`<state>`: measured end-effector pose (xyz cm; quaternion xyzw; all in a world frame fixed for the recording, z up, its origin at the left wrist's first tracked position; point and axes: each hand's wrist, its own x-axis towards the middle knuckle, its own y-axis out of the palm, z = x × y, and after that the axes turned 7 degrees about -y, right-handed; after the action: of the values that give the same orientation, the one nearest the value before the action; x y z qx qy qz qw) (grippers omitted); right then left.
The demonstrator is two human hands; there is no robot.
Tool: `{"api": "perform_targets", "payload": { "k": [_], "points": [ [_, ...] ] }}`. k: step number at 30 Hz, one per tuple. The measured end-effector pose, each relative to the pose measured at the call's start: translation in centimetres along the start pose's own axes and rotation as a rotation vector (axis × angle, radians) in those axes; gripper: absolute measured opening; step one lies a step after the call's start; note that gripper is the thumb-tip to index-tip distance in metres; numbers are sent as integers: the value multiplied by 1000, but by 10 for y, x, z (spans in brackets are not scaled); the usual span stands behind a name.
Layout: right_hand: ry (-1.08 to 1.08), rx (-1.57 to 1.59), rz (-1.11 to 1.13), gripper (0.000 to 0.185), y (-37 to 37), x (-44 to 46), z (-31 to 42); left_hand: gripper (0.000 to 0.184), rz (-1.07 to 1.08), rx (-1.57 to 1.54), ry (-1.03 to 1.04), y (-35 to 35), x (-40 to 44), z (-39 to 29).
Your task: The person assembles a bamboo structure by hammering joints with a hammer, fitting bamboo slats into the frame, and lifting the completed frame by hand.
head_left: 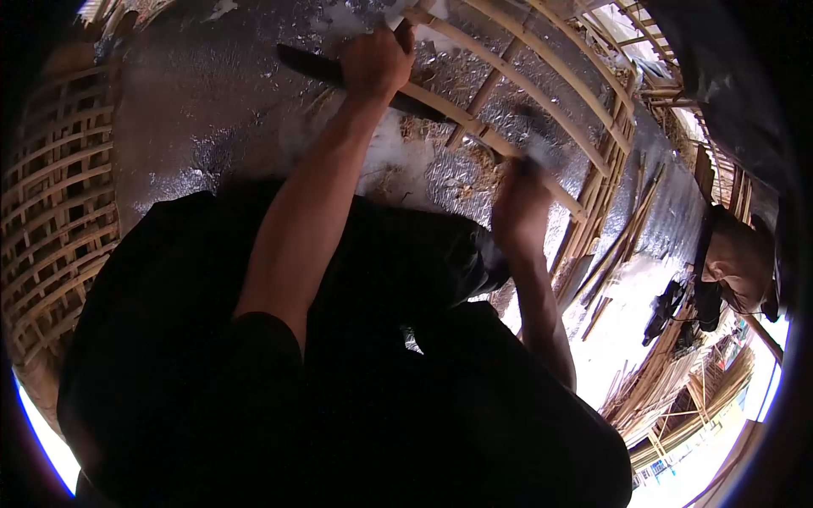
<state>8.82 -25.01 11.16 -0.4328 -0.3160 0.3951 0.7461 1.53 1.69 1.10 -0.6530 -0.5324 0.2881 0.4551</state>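
At the top centre my left hand (378, 61) is closed around a bamboo strip (449, 107) of a frame. A long dark flat piece (309, 64) passes by that hand and runs under the strip; I cannot tell what it is. My right hand (521, 207), right of centre, is blurred and closed by the lower part of the same strip. A dark, smeared shape shows at its top, too unclear to name. Crossing strips (500, 76) of the frame lie between and beyond my hands.
A woven bamboo lattice (63, 195) stands at the left. Another person (737, 262) is at the far right. Bundled bamboo strips (652, 389) lie at the lower right, and loose thin strips (627, 233) lie right of my right hand. Shiny sheeting (195, 127) covers the ground.
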Motion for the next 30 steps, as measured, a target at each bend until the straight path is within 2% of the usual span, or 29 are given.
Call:
{"api": "perform_targets", "payload": {
  "k": [1, 3, 4, 5, 6, 9, 10, 13, 14, 17, 19, 20, 22, 24, 25, 27, 28, 30],
  "points": [
    [173, 136, 299, 21, 0, 6, -1, 50, -6, -23, -18, -1, 2, -1],
    [83, -31, 169, 22, -7, 3, -5, 50, -30, -20, -8, -1, 8, -10],
    [-231, -193, 18, 22, -17, 14, -4, 49, -64, 25, -14, -3, 11, -8],
    [10, 126, 64, 19, -35, 13, 6, 49, -53, 75, -19, -4, -4, -3],
    [267, 426, 35, 17, -56, 18, 26, 48, -73, 35, 70, -3, -2, 0],
    [256, 465, -36, 16, -41, 10, 12, 56, -112, 32, 65, -6, -7, 4],
    [193, 383, -3, 19, -40, 10, 10, 47, -76, 83, 37, -9, -12, 3],
    [122, 308, -43, 28, -18, -2, -1, 47, -110, 84, 54, -7, -21, 7],
    [30, 297, -110, 30, -9, -7, -4, 47, -66, 81, 27, -7, -22, 7],
    [156, 235, 98, 30, -25, -2, 7, 48, 24, 81, -28, -14, -23, 3],
    [300, 327, 99, 22, -47, 5, 28, 49, 28, 98, -27, -14, -25, 4],
    [255, 402, -3, 20, -48, 0, 24, 49, 23, 103, -29, -12, -26, 6],
    [108, 275, -169, 18, -10, -25, -2, 49, 5, 106, -26, -9, -26, 7],
    [127, 177, 175, 20, -5, -12, 4, 49, -3, 67, -37, -12, -27, 6],
    [44, 161, 148, 24, -2, -11, 2, 49, -9, 46, -41, -13, -26, 3],
    [20, 223, 63, 26, -31, 1, 10, 48, -27, 35, -35, -10, -16, 0],
    [81, 296, -43, 25, -40, -2, 14, 48, -9, 48, -47, -11, -25, 6],
    [-80, 129, -114, 25, -26, -13, 3, 52, 22, 102, -44, -11, -27, 9]
  ]
}}
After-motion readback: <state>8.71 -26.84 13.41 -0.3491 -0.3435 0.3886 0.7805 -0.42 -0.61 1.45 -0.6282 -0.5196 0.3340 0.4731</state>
